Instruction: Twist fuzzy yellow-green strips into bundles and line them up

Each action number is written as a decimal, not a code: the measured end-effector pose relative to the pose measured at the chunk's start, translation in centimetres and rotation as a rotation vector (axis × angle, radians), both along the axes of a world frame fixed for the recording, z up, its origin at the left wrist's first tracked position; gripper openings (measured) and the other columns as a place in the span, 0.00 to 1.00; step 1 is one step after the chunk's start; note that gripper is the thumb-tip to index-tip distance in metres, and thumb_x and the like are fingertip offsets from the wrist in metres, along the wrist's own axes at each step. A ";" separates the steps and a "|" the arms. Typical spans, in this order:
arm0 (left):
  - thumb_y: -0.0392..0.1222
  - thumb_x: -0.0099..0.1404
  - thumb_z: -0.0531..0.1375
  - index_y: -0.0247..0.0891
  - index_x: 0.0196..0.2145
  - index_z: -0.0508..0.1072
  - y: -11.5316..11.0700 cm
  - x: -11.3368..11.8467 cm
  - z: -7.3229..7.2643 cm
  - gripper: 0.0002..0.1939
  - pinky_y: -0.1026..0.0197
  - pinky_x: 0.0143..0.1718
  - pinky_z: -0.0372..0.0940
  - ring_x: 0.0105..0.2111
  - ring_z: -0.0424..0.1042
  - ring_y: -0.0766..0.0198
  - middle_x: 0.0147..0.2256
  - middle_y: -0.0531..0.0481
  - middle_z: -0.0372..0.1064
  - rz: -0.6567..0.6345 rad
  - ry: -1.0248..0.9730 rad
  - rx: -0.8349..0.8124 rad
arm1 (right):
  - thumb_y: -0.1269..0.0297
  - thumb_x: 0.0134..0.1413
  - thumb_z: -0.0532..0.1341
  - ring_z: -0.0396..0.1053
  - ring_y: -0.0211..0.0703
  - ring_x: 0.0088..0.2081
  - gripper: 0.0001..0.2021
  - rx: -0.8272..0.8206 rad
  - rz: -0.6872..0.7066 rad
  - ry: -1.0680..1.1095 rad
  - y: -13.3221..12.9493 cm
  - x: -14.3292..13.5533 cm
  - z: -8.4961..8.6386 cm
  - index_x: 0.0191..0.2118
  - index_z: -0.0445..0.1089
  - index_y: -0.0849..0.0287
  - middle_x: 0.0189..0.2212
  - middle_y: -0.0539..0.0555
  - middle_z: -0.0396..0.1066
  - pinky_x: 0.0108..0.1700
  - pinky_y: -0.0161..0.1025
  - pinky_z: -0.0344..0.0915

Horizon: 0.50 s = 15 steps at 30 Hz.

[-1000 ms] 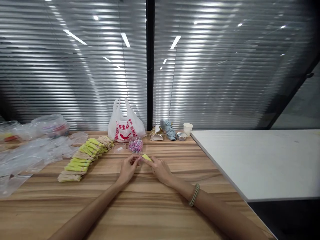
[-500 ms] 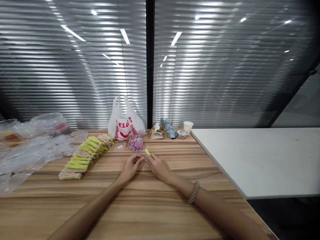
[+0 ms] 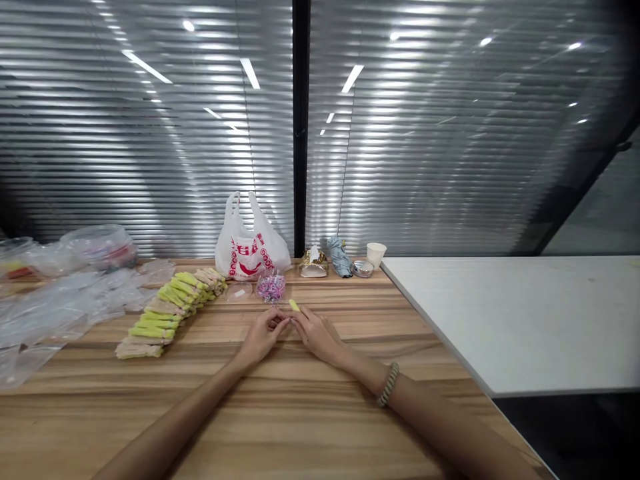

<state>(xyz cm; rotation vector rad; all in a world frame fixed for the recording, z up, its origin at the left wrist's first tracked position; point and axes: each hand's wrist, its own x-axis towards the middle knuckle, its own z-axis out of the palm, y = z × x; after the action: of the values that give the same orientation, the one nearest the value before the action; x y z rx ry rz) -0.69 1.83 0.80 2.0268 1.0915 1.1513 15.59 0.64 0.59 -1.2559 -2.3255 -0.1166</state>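
Note:
Fingertips nearly together, both hands meet over the wooden table. A short yellow strip (image 3: 294, 305) sticks out above the fingers of my right hand (image 3: 316, 333); most of it is hidden in that closed hand. My left hand (image 3: 261, 335) is closed in a pinch against the right fingertips, on something too small to make out. Just beyond the hands stands a clear tub of small pink and purple pieces (image 3: 271, 287). Beside it lies a clear round lid (image 3: 239, 292). To the left runs a row of yellow and beige bundles (image 3: 167, 307), laid side by side.
Clear plastic bags (image 3: 75, 300) spread over the left side. A white carrier bag with red print (image 3: 253, 250) stands at the back. Right of it are a gold tissue pack (image 3: 314, 262), a blue crumpled wrapper (image 3: 340, 257), a small metal bowl (image 3: 363, 269) and a paper cup (image 3: 376, 255).
Both hands stay in nearly the same place. The left fingertips have shifted slightly right, closer against the right ones, and the yellow strip has dipped a little.

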 end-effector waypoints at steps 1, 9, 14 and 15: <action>0.44 0.58 0.54 0.36 0.30 0.71 0.0 0.0 0.0 0.10 0.63 0.31 0.64 0.29 0.69 0.64 0.29 0.48 0.71 0.003 -0.005 0.002 | 0.62 0.61 0.43 0.67 0.40 0.37 0.15 -0.001 -0.001 -0.003 0.0 0.0 0.0 0.49 0.61 0.55 0.46 0.56 0.64 0.35 0.33 0.62; 0.45 0.58 0.54 0.35 0.30 0.71 0.1 -0.1 -0.1 0.11 0.62 0.35 0.64 0.32 0.69 0.63 0.30 0.47 0.70 0.001 -0.013 -0.001 | 0.63 0.61 0.43 0.67 0.41 0.36 0.15 -0.014 -0.010 0.009 0.1 -0.1 0.0 0.48 0.61 0.58 0.42 0.57 0.66 0.34 0.33 0.62; 0.45 0.55 0.57 0.35 0.29 0.71 0.5 -0.2 -0.4 0.10 0.61 0.36 0.65 0.32 0.69 0.63 0.30 0.47 0.71 0.029 -0.101 -0.038 | 0.64 0.61 0.43 0.67 0.40 0.36 0.15 -0.011 -0.021 0.018 -0.1 -0.1 0.2 0.46 0.62 0.58 0.42 0.57 0.66 0.34 0.34 0.62; 0.45 0.54 0.58 0.34 0.28 0.71 0.6 -0.3 -0.5 0.10 0.60 0.36 0.65 0.31 0.70 0.62 0.29 0.47 0.71 0.043 -0.126 -0.057 | 0.64 0.61 0.43 0.67 0.40 0.36 0.15 -0.011 -0.024 0.015 -0.1 -0.1 0.2 0.46 0.62 0.58 0.42 0.57 0.66 0.34 0.33 0.62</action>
<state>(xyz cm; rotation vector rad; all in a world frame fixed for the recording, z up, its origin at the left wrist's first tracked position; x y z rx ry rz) -0.97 2.47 0.33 1.8687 1.0978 1.2377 15.54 0.54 0.77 -1.2865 -2.3018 -0.1020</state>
